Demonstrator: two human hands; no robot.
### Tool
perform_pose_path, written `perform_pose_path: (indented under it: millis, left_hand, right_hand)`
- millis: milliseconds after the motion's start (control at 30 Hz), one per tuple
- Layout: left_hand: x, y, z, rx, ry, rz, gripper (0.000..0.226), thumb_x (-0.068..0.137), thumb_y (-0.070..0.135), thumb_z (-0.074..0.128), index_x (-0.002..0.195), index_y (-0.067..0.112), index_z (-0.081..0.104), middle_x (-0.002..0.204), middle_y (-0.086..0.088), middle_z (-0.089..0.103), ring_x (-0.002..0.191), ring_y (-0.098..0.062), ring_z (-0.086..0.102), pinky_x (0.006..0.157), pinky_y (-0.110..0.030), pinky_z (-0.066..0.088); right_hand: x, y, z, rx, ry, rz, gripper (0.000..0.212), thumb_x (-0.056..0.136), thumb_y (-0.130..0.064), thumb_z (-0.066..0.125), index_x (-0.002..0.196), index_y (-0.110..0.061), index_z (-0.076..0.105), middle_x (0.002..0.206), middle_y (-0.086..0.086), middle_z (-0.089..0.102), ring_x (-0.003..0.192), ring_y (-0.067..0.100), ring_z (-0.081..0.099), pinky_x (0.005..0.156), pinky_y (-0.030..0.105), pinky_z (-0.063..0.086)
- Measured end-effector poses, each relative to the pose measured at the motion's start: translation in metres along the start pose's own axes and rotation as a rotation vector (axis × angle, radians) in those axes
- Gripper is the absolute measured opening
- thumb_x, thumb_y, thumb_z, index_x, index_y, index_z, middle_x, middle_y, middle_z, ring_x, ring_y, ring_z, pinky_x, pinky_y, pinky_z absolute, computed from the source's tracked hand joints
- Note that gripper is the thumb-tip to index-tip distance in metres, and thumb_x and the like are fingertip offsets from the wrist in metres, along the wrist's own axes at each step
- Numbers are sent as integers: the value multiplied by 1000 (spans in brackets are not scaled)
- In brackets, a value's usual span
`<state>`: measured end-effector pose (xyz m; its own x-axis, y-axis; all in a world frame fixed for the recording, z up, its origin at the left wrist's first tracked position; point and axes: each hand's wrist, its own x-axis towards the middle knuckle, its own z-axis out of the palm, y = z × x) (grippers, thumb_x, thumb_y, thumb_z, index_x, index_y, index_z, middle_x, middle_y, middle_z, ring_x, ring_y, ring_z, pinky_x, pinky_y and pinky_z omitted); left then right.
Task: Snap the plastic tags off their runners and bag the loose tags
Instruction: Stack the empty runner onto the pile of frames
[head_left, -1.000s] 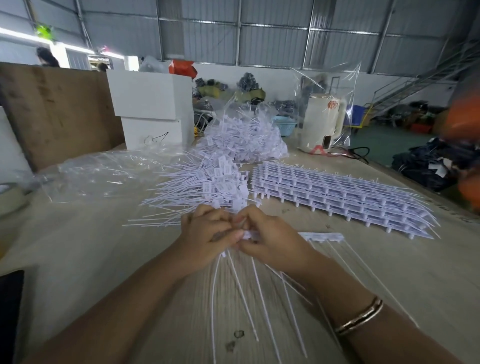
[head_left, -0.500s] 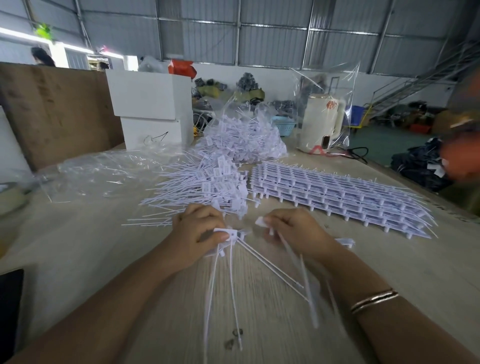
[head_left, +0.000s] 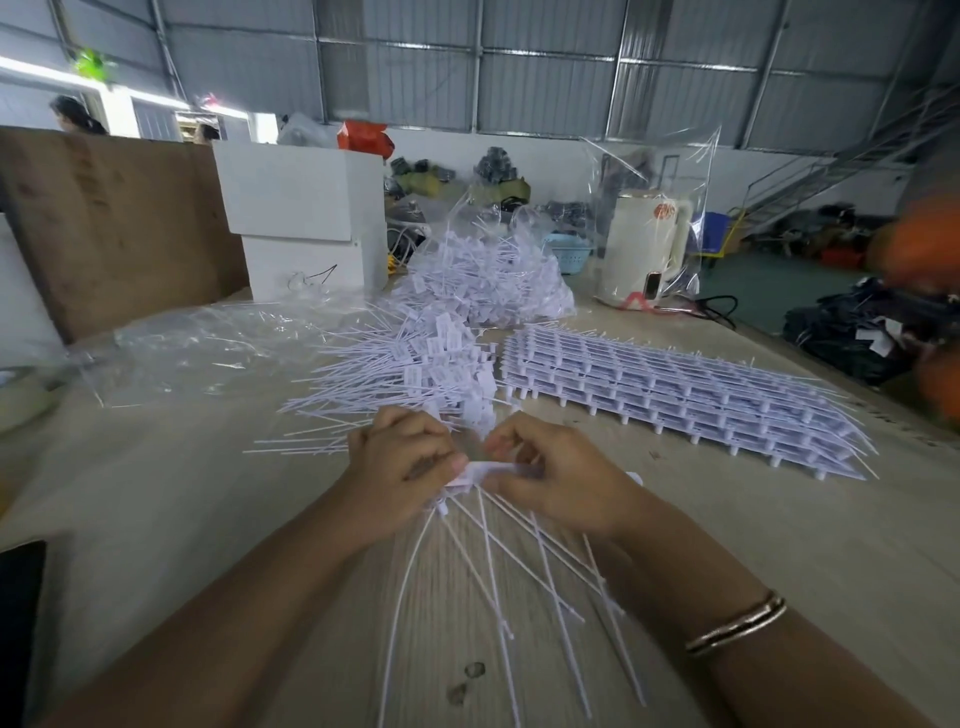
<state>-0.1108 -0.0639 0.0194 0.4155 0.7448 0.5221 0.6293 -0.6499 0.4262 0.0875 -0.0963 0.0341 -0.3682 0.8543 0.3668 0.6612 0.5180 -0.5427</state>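
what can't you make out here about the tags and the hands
Head view only:
- How many white plastic tags are pinched: the left hand and right hand cover their heads.
- Whether a runner is still attached: hidden under the curled fingers.
- Print on the loose white tag pile: too small.
- Orange shape at the right edge: blurred and cut off.
- Black flat object: cut off by the left edge.

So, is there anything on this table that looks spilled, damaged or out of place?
Nothing looks damaged. Two small dark marks spot the table near its front edge. The loose tags lie heaped and fanned out, the runner sheets stacked tidily beside them.
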Motion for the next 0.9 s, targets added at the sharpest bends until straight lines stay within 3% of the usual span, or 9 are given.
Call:
perform_pose_path:
  millis: [67,267,400,467,533,667,767,900]
  left_hand:
    - [0,-3,-2,-19,-3,9,55,72,64,36,73,20,68,87,28,52,106,-13,43,94,-49,29]
    - [0,-2,-2,53,34,82,55,70,64,36,71,17,65,90,25,52,105,-2,38,89,-36,22]
    - [-2,-8,-5,40,100,120,45,75,58,40,70,20,64,90,30,50,103,1,37,80,-32,19]
    - [-3,-9,-5,99,116,83,47,75,61,35,78,26,66,95,32,50,104,2,35,77,-28,14]
    - [-1,-9,-3,165,153,50,48,76,61,31,91,32,66,103,29,52,106,3,34,77,-27,13]
    - [5,0,4,-7,93,-5,52,79,60,23,91,34,66,98,29,53,110,-3,38,94,-39,23]
    - [5,1,5,-70,-30,-13,48,74,66,32,84,34,67,95,32,51,111,-8,38,99,-44,26]
    - [1,-4,1,-101,-61,-36,21,76,50,48,74,35,62,97,26,54,111,-7,37,101,-45,23]
  right_hand:
    - [-4,9,-6,-84,-13,33,21,80,-27,73,96,-16,64,87,-5,66,74,8,59,70,31,49]
    - [-1,12,-3,-239,-35,51,18,90,-35,59,99,-22,69,78,-10,65,66,5,54,65,23,44]
    - [-6,25,-22,-207,-16,198,24,97,-28,49,89,-14,66,78,1,66,68,16,59,68,32,50]
    - [-9,30,-28,-162,19,190,16,93,-29,56,93,-17,67,85,-2,67,73,12,61,71,30,50]
    - [-8,24,-22,-129,24,139,12,88,-32,63,94,-23,67,83,-9,66,69,1,57,65,21,46]
    - [4,0,6,-129,43,31,18,83,-37,67,96,-25,62,84,-7,67,72,7,59,67,27,48]
    - [5,-4,7,-60,53,-34,24,82,-40,67,99,-24,59,86,-9,65,75,8,59,67,24,45]
    - [-1,11,-6,-96,10,25,20,83,-26,70,101,-19,66,76,-16,62,67,-1,56,64,23,44]
